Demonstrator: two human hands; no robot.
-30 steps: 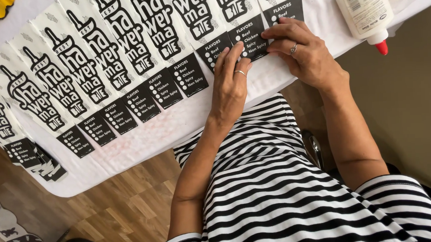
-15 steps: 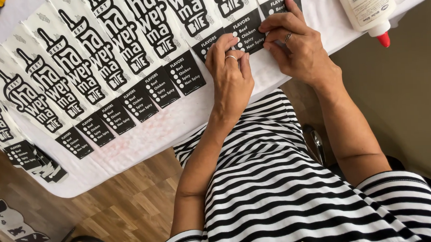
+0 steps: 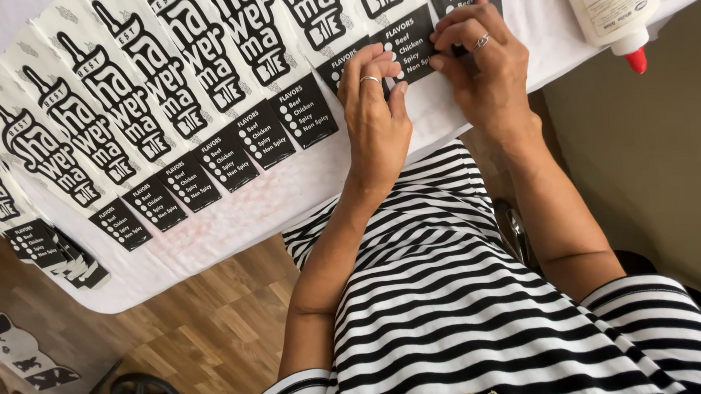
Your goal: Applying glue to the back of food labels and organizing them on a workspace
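Nearest the camera is the person's black-and-white striped top (image 3: 463, 309), with wooden floor (image 3: 215, 318) showing to the left below the worktop's edge. Both forearms reach forward to the white-covered worktop (image 3: 235, 216).

The left hand (image 3: 375, 111) lies flat, fingers together and palm down, pressing on the black lower end of a printed paper sleeve (image 3: 395, 32). The right hand (image 3: 482, 60) sits just beside it, touching the same sleeve, its fingertips bent onto the black panel's right edge; I cannot tell whether it pinches the paper or only presses it. Neither hand is closed around anything.

That sleeve is a long, narrow white strip with bold black lettering and a black panel at its near end. Its long axis runs from the near edge of the worktop away toward the far side, leaning slightly left, with the black panel pointing at the person. It lies in an overlapping row of like sleeves (image 3: 130, 119) fanned out to the left, and a further stack (image 3: 49, 254) hangs at the left edge.

Further right, a white glue bottle (image 3: 612, 13) lies with its red tip toward the worktop's edge.

As I judge it, uneven pressing could skew the sleeve against its overlapping neighbour or crease it, and any wet glue under the panel could smear onto the next strip. The bottle near the edge could roll off if nudged.
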